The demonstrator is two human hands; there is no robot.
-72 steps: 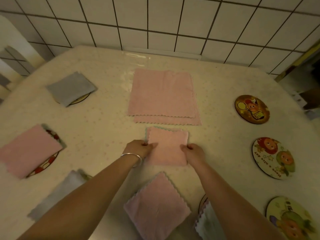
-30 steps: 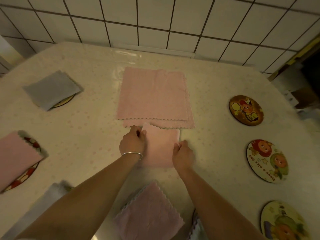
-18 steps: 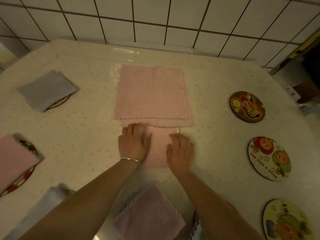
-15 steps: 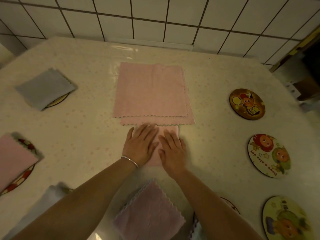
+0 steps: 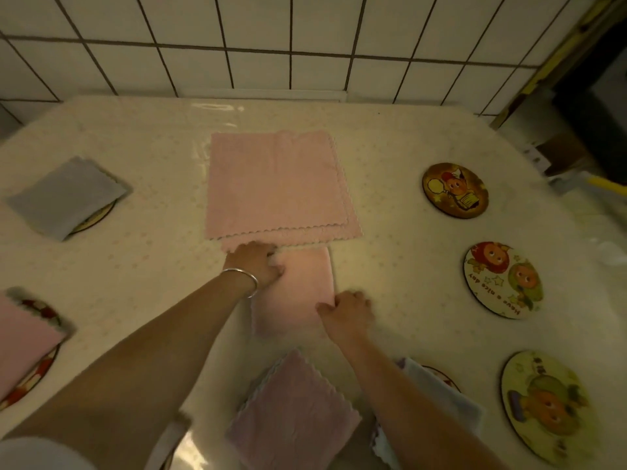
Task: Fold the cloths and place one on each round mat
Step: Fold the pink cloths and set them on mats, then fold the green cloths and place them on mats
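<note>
A small folded pink cloth (image 5: 298, 290) lies on the table in front of me, just below a stack of unfolded pink cloths (image 5: 278, 188). My left hand (image 5: 256, 262), with a bracelet on the wrist, curls its fingers over the cloth's far left corner. My right hand (image 5: 346, 310) pinches the cloth's right edge near its lower end. Three round picture mats (image 5: 454, 189), (image 5: 502, 279), (image 5: 543, 405) lie bare along the right side.
A grey folded cloth (image 5: 68, 195) covers a mat at the left, and a pink one (image 5: 23, 337) covers a mat at the far left. A mauve folded cloth (image 5: 291, 412) and a white cloth (image 5: 437, 391) on a mat lie near me. A tiled wall (image 5: 305, 39) stands behind.
Both hands lay flat side by side on the folded cloth. They have moved apart, the left to its far left corner, the right to its right edge, with fingers curled.
</note>
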